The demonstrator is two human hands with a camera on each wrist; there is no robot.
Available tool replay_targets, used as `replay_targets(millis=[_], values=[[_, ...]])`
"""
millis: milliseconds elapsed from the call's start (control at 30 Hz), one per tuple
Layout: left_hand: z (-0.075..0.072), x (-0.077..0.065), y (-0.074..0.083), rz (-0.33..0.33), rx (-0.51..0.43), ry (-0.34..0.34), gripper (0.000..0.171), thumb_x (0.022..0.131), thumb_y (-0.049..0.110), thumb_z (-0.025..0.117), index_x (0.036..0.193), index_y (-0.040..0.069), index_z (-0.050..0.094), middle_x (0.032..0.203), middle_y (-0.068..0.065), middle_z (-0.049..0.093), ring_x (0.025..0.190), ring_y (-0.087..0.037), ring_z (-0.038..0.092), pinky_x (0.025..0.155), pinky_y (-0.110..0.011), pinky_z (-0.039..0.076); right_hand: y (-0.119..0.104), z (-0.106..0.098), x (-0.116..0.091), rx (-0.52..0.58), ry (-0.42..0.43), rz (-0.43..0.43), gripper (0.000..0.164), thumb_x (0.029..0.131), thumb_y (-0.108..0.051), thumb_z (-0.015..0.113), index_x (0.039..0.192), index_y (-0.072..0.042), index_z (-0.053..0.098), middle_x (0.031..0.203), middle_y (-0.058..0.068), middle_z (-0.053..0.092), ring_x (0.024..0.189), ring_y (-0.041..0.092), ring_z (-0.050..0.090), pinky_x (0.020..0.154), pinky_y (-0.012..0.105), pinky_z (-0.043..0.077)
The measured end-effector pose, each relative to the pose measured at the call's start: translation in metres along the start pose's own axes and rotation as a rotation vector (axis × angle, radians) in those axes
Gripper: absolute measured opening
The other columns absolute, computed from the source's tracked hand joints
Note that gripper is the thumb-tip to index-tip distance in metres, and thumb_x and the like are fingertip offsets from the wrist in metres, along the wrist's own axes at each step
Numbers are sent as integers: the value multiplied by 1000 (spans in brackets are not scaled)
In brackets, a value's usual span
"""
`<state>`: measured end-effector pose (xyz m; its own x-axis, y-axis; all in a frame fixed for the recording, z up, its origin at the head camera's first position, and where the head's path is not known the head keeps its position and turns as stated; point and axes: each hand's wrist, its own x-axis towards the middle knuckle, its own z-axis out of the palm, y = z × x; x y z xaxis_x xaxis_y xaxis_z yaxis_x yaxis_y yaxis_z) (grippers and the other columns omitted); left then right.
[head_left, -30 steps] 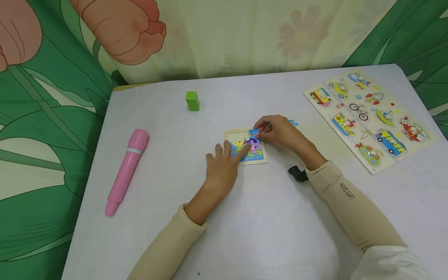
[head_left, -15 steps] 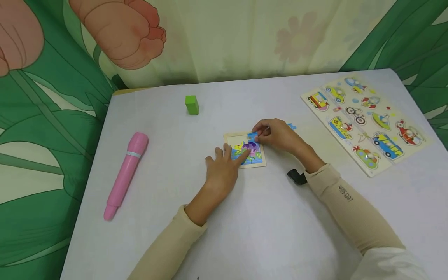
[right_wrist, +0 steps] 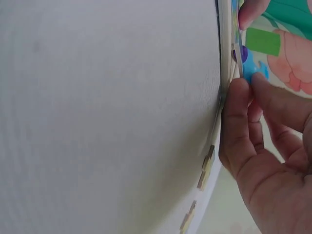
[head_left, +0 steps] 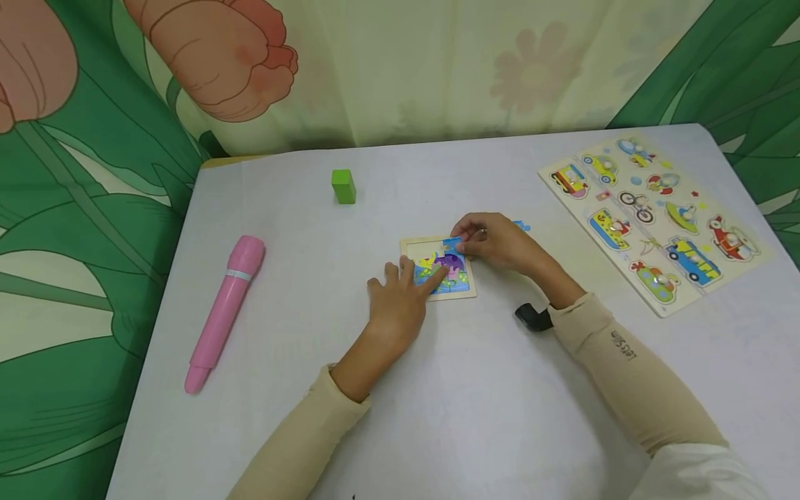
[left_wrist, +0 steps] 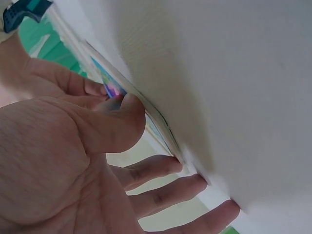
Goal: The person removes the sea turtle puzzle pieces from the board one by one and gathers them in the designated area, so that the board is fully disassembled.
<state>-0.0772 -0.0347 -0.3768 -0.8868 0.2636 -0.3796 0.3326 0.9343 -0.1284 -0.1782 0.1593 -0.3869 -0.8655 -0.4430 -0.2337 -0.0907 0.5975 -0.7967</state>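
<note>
A small jigsaw puzzle in a wooden tray (head_left: 456,296) lies mid-table, its lower part filled with coloured pieces and its upper left bare. My left hand (head_left: 396,305) is spread beside it, the thumb (left_wrist: 129,122) over the picture and the other fingertips at the tray's left edge and on the tabletop. At the upper right corner, my right hand (head_left: 500,239) pinches a blue puzzle piece (right_wrist: 250,68) between thumb and forefinger, right above a purple patch. Another blue piece (head_left: 521,226) shows behind the right hand, partly hidden by it.
A green block (head_left: 344,187) stands at the back, and a pink tube with a wider head (head_left: 225,312) lies left. To the right rests a knobbed vehicle puzzle board (head_left: 684,295). A black object (head_left: 533,317) is by the right cuff. Loose pieces (right_wrist: 205,168) lie near the right hand.
The right thumb and fingers have shifted slightly at the blue piece in the tray's corner. The left hand keeps its place. The whole head view has moved a little.
</note>
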Motion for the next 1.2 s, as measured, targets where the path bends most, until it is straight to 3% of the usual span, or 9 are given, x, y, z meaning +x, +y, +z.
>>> replay_targets(millis=[300,600,833,1067,1200], values=[[-1,1,0,1,10,-21,76,104,24,61,162,48,17,159,-20,32,132,-37,44,93,-50,51,1,2,0,22,-16,12,15,101,-4,65,114,1,66,103,14,61,86,25,64,75,27,51],[0,2,2,-3,9,-7,77,103,25,62,163,47,18,157,-21,33,132,-39,44,94,-51,52,-6,5,2,52,52,196,19,100,-10,68,115,1,73,100,13,70,77,20,68,71,28,54],[-2,3,2,-7,24,-19,78,103,24,62,162,49,17,156,-20,33,130,-38,45,93,-50,52,-8,7,4,-28,79,187,17,100,-10,66,112,0,74,84,9,69,69,19,60,65,30,46],[-4,4,2,-14,29,-49,80,103,20,61,162,49,15,157,-20,33,129,-37,46,93,-50,52,-9,10,6,-92,103,179,19,100,-11,66,112,-1,76,103,13,73,96,26,62,85,39,48],[-5,4,2,-16,28,-52,80,103,19,61,162,50,15,157,-20,32,129,-37,45,93,-50,52,-12,11,7,-103,124,206,19,99,-11,66,111,-1,77,104,15,74,99,28,62,87,42,48]])
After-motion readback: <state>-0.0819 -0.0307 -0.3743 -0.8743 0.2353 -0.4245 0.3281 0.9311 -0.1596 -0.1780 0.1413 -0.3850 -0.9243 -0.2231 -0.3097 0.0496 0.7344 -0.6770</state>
